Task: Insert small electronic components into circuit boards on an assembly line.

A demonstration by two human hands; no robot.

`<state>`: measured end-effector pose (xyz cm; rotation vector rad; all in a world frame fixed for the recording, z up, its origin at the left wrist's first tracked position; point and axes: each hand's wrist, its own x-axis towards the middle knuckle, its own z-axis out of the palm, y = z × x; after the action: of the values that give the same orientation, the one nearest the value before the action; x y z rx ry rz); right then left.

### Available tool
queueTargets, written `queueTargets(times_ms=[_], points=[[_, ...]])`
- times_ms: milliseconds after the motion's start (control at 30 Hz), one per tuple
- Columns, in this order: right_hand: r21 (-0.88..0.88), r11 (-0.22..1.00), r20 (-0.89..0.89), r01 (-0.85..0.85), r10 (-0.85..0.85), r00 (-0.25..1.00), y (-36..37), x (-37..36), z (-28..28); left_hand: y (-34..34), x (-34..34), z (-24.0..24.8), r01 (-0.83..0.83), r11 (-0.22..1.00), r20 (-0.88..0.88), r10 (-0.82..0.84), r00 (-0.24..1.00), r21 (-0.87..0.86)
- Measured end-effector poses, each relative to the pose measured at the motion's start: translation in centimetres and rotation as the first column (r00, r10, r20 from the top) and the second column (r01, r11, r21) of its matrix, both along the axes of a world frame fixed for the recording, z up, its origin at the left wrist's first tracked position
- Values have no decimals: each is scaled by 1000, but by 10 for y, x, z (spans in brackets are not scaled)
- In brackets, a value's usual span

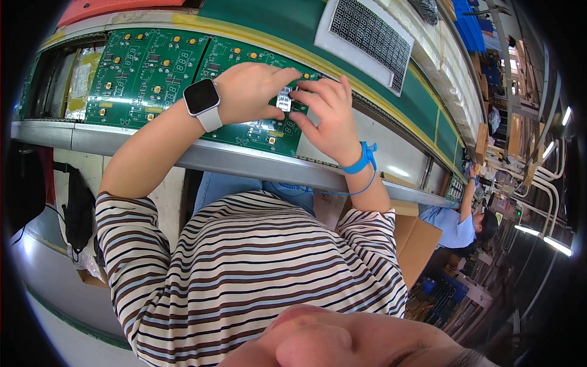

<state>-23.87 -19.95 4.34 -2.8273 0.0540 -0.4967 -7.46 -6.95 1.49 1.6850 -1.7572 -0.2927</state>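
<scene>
My left hand (251,95), with a watch on its wrist, reaches over a green circuit board (235,137) on the rail line. Its thumb and forefinger curve around a small white seven-segment display (284,101), at the display's lower and upper ends. From the other side comes my right hand (330,116), wearing a blue wrist strap, its thumb and fingertips bent in at the display's right edge. The display sits at the board's surface; whether its pins are in the holes is hidden. Yellow-topped buttons and other digit displays are on the board around my fingers.
Left along the rails lies another green circuit board (137,79). A white foam tray (361,40) with rows of digit displays stands beyond the line. The metal rail (159,150) runs along my side. A cardboard box (416,235) is at lower right; a co-worker (455,223) sits farther right.
</scene>
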Motion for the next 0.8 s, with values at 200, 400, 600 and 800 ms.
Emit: queueTargets(times_ms=[200,400,600,800], points=[[32,996,-115,-81,84,990,6,-9,7,-1,-11,12,131,987,-39,-128,991,89],[116,993,-101,-11,23,995,7,-27,-8,1,-7,3,117,983,64,-109,992,-142],[116,992,-87,40,-30,996,5,-37,-25,-1,-1,1,29,995,207,-49,977,97],[92,995,-98,43,-34,995,6,-37,-26,-2,-1,-2,41,999,221,-39,974,-1]])
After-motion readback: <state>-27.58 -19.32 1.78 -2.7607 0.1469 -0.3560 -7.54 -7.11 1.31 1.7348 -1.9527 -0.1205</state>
